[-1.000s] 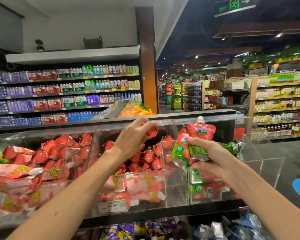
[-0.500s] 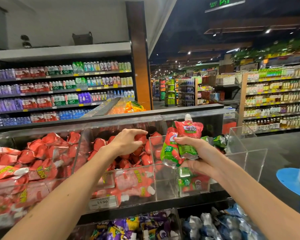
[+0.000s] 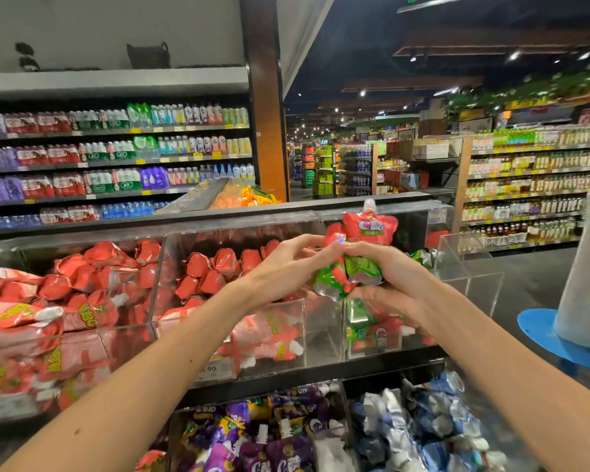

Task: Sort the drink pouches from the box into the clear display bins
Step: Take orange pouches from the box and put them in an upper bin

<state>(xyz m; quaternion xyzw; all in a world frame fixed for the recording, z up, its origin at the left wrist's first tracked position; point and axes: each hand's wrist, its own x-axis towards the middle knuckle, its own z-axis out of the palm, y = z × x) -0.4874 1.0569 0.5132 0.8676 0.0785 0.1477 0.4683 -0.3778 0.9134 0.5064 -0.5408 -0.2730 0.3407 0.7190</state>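
My right hand grips a small bunch of red-and-green drink pouches, held upright above the clear bins, white spout on top. My left hand reaches across and pinches the leftmost pouch of that bunch with its fingertips. Below the hands, a narrow clear bin holds a few matching red-and-green pouches. The middle clear bin and the left clear bin are packed with red pouches. The box is out of view.
A lower tier holds purple pouches and blue-silver pouches. An open-sided clear bin stands at the right end. A blue base with a white post is to the right. Stocked store shelves fill the background.
My left hand left the red pouches in the middle bin and moved right to the bunch in my right hand. The view has drifted left.
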